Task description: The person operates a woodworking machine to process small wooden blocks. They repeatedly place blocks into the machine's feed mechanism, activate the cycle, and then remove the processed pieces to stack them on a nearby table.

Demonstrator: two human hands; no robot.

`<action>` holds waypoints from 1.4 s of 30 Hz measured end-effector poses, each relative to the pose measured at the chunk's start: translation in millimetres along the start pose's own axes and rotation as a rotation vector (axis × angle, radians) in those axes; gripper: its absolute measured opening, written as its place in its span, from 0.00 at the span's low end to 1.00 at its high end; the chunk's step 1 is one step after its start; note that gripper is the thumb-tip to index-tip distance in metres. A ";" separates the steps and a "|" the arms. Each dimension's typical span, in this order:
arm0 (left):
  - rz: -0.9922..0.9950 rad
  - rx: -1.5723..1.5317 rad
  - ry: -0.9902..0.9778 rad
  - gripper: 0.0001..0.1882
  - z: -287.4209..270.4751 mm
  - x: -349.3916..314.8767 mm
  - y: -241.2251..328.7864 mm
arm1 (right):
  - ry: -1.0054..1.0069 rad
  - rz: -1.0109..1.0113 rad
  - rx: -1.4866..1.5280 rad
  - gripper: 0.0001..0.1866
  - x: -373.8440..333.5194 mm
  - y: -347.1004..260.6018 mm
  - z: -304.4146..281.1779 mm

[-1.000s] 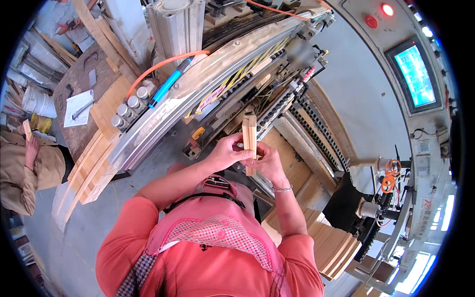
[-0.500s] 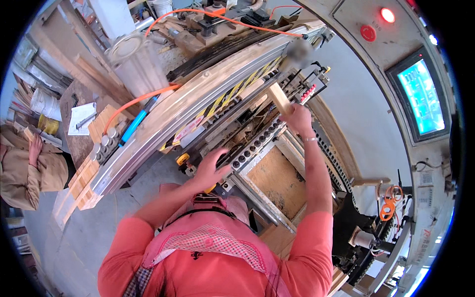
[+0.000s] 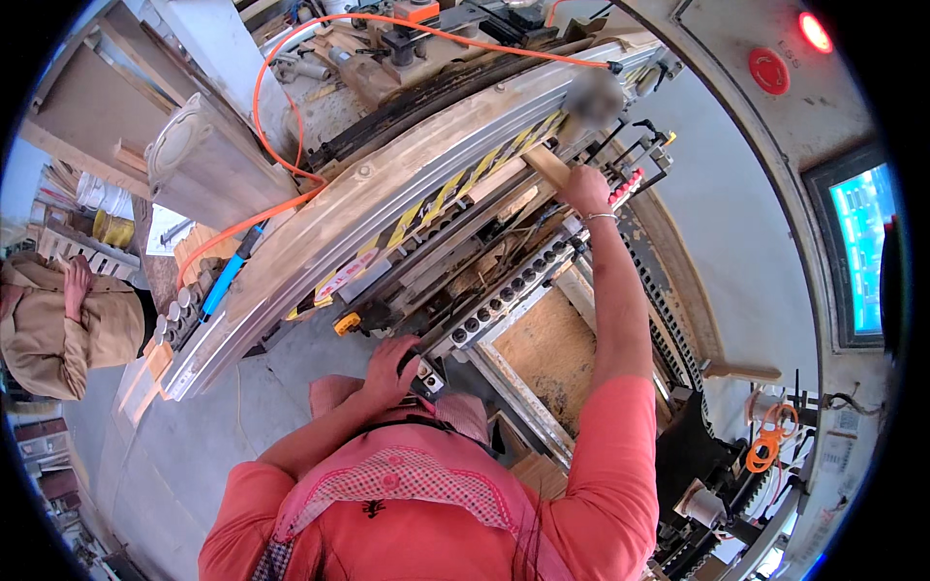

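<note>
My right hand (image 3: 588, 191) is closed around the near end of a short pale wood strip (image 3: 547, 167). The strip reaches across the far part of the machine, beside a row of red-tipped fittings (image 3: 628, 184). At the machine's near end, my left hand (image 3: 390, 371) curls its fingers over what looks like a black handle (image 3: 409, 359), partly hidden by the hand. Just past it sits a small switch box (image 3: 428, 380). Between the two hands runs a metal bar with a row of black round fittings (image 3: 502, 295).
A striped guard rail (image 3: 426, 210) and wooden ledge (image 3: 320, 206) arch along the left, with an orange hose (image 3: 260, 87) and blue air gun (image 3: 225, 281). A control panel with a lit screen (image 3: 860, 254) stands right. A co-worker in tan (image 3: 73, 324) is far left.
My left hand has come down from the air, fingers spread, onto the machine's near end. My right hand has carried the wood strip slightly farther away. The head view has shifted.
</note>
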State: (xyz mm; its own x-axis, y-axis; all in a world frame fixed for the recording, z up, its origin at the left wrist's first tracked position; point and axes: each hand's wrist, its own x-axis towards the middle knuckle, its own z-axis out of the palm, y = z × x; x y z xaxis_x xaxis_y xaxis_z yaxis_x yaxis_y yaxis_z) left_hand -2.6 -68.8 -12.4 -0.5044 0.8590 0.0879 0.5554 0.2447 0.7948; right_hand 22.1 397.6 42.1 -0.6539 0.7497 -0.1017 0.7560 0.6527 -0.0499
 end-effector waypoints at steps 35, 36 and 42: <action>-0.096 -0.154 -0.029 0.16 3.7 0.4 -3.7 | 0.033 -0.016 0.088 0.22 -9.0 -6.6 3.6; -0.089 -0.149 -0.027 0.16 4.4 0.3 -4.9 | 0.054 -0.018 0.090 0.22 -9.1 -6.1 4.4; -0.097 -0.150 -0.022 0.15 5.5 0.3 -6.2 | 0.086 -0.003 0.102 0.21 -12.5 -7.0 3.2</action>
State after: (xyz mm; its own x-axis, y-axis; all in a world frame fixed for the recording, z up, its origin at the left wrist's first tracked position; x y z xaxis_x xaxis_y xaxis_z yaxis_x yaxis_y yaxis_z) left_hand -2.4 -67.6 -20.6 -0.5355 0.8445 -0.0056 0.3989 0.2588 0.8797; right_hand 25.1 383.3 40.6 -0.6528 0.7574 -0.0157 0.7504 0.6436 -0.1510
